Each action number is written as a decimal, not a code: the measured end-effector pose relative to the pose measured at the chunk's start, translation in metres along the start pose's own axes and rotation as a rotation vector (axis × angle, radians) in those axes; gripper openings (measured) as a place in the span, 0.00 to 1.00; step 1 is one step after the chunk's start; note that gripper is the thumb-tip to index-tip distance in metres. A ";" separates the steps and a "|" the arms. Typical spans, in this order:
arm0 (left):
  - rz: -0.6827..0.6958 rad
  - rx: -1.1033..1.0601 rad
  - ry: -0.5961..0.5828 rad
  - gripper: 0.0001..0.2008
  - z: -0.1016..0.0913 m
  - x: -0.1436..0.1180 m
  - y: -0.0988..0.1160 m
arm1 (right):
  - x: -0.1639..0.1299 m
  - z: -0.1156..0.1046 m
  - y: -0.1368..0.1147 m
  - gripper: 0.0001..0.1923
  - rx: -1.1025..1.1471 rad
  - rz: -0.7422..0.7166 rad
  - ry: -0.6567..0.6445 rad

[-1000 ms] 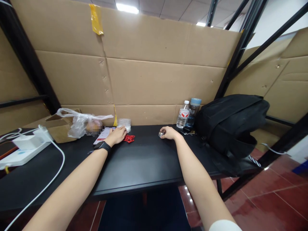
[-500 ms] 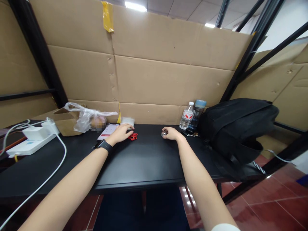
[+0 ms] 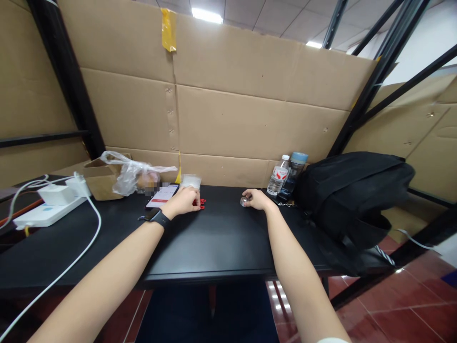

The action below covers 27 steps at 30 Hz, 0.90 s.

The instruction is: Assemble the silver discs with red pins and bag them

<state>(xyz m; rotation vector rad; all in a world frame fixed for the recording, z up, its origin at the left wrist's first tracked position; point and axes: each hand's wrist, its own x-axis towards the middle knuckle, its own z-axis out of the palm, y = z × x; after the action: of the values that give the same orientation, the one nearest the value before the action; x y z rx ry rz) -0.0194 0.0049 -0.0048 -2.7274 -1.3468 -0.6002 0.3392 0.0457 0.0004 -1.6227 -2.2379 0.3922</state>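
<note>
My left hand [image 3: 184,202], with a dark watch on its wrist, reaches down onto a small bundle of red cord [image 3: 203,204] on the black desk. Its fingers are curled together over the cord and hide most of it. Farther right, my right hand [image 3: 257,199] rests at the desk top with its fingertips closed on a small round, shiny grey object [image 3: 244,201], whose exact kind I cannot make out. A phone [image 3: 163,196] with a lit screen lies beside my left hand, and a small white packet [image 3: 191,181] sits behind that hand.
On the left are a white power strip [image 3: 53,212] with cables, a cardboard box [image 3: 102,181] and a clear plastic bag [image 3: 124,178]. A water bottle [image 3: 277,177], a blue-lidded bottle [image 3: 293,177] and a black backpack [image 3: 350,200] stand at the right. Cardboard panels [image 3: 228,119] rise behind.
My left hand has moved slightly right, and its spread fingers have curled down onto the red cord. My right hand still holds the round object. The view has shifted slightly.
</note>
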 end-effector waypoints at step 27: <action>-0.090 -0.203 0.321 0.12 -0.007 0.009 0.053 | -0.019 0.042 -0.115 0.27 0.996 -0.363 0.121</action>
<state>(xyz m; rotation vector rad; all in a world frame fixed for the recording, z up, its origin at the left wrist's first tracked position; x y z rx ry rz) 0.0241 -0.0226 0.0114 -2.5716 -1.3981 -1.1839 0.2279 -0.0082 0.0083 -0.6839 -1.7068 1.0462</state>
